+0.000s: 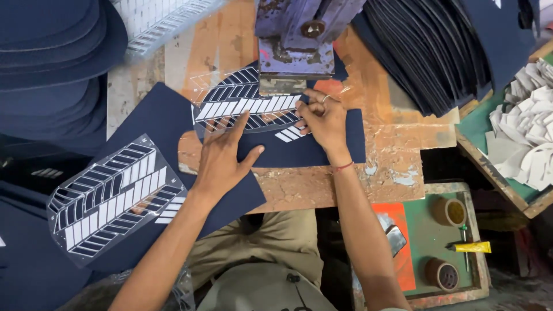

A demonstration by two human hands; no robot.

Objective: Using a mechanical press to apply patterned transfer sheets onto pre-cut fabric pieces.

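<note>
My left hand (222,155) lies flat, fingers spread, on a dark navy fabric panel (322,147) on the worn workbench. It presses the lower edge of a clear plastic sheet with white striped leaf-shaped transfers (247,103). My right hand (322,118) pinches the right end of that sheet, near loose white stripes on the fabric. Both sit just below the blue metal press head (294,40).
A second clear striped transfer sheet (112,198) lies on navy pieces at the left. Stacks of navy panels (438,52) fan out at upper right and upper left. A tray of white cut scraps (527,132) stands right. Below it lie a yellow glue tube (469,247) and round tins.
</note>
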